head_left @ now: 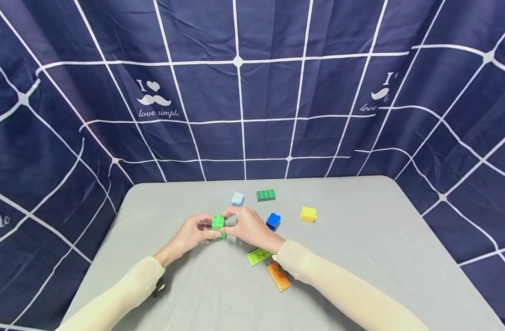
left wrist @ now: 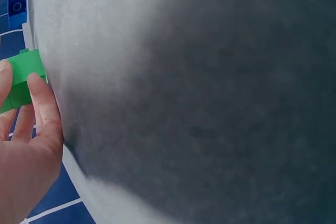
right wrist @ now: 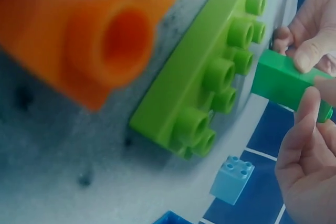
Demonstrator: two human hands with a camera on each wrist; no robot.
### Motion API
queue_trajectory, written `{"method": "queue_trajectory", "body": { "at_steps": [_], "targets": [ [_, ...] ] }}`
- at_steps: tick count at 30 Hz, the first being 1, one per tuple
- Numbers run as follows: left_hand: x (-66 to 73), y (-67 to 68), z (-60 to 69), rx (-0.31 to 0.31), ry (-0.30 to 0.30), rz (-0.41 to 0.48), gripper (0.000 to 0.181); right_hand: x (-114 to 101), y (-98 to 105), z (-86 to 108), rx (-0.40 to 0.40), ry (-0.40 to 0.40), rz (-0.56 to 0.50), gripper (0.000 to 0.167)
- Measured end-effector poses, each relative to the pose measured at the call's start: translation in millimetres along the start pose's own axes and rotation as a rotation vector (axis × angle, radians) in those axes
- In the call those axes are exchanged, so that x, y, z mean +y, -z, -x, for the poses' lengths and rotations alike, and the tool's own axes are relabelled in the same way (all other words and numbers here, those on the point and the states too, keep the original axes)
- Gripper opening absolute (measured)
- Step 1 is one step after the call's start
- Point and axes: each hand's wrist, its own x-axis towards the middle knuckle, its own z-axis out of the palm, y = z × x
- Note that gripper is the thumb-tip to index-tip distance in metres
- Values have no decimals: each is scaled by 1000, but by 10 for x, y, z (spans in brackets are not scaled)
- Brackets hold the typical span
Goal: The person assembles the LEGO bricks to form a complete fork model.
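Observation:
My left hand (head_left: 190,233) and right hand (head_left: 249,226) meet left of the table's middle. Between them stands a small square green building brick (head_left: 218,221), studs up, with another green brick (head_left: 222,236) showing below it. The left thumb and fingers grip the green pieces from the left. From the other side, my right thumb and finger pinch the upper brick. In the left wrist view the two green parts (left wrist: 26,66) sit flush, one against the other. Fingers cover much of them in the right wrist view, where a green side face (right wrist: 275,77) shows.
Near my right forearm lie a lime brick (head_left: 258,256) and an orange brick (head_left: 279,276). Beyond the hands are a light blue brick (head_left: 238,199), a dark green brick (head_left: 266,195), a blue brick (head_left: 273,221) and a yellow brick (head_left: 308,214). A dark patterned curtain (head_left: 269,92) surrounds the grey table (head_left: 343,257).

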Motion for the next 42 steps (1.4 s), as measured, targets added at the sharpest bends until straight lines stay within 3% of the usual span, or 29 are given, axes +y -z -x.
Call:
{"method": "queue_trajectory", "body": {
  "at_steps": [5,14,23,27,32,42],
  "targets": [
    [1,-14,0,-2,-5,6,30,-28,23,27,-7,-7,38,31],
    [-34,-9,14,10,-121,-56,31,-80,73,69,-45,-10,40,31],
    [-20,3,43,-7,-133,-162,27,-96,92,73,-81,-7,48,37],
    [2,8,47,-21,-141,-173,42,-122,144,89,-101,-16,65,41],
    [25,19,134,13,-112,-168,59,-125,214,136,-112,-22,55,43],
    [137,11,384,58,-21,-214,33,21,386,337,-25,-28,0,38]
  ]
}}
